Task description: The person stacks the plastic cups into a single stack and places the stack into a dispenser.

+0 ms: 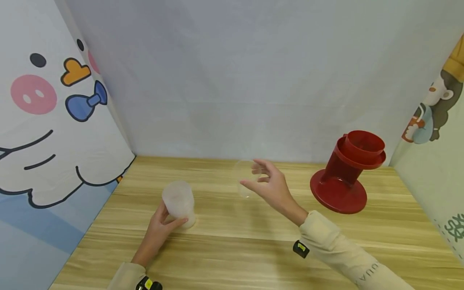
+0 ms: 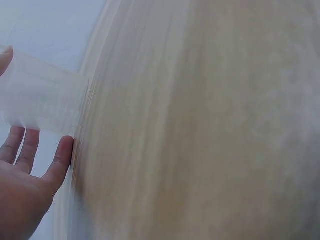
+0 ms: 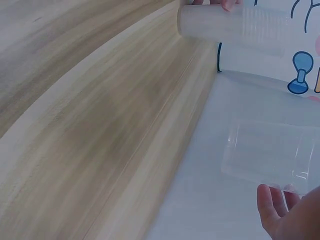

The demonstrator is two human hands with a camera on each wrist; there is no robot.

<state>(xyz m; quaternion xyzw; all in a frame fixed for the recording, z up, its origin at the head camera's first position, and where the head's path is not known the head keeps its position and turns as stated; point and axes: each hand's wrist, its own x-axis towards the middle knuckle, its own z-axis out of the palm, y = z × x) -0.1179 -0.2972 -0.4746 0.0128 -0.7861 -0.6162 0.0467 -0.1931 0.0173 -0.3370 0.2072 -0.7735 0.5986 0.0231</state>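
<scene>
My left hand (image 1: 159,229) grips a stack of translucent plastic cups (image 1: 178,199), thumb on one side and fingers on the other. The stack stands on the wooden table with its wide mouth up, and ribbed stacked rims show in the right wrist view. Further right, my right hand (image 1: 270,185) holds a single clear plastic cup (image 1: 243,172) between thumb and curled fingers. This cup (image 3: 270,152) is so see-through that mainly its rim and base edges show. In the left wrist view, the fingers (image 2: 60,160) lie along the side of the stack.
A red plastic stand (image 1: 342,177) with a round base and a ring-shaped top stands to the right of my right hand. Behind the wooden table (image 1: 217,253) hangs a pale cloth (image 1: 232,80). Printed cartoon panels flank both sides.
</scene>
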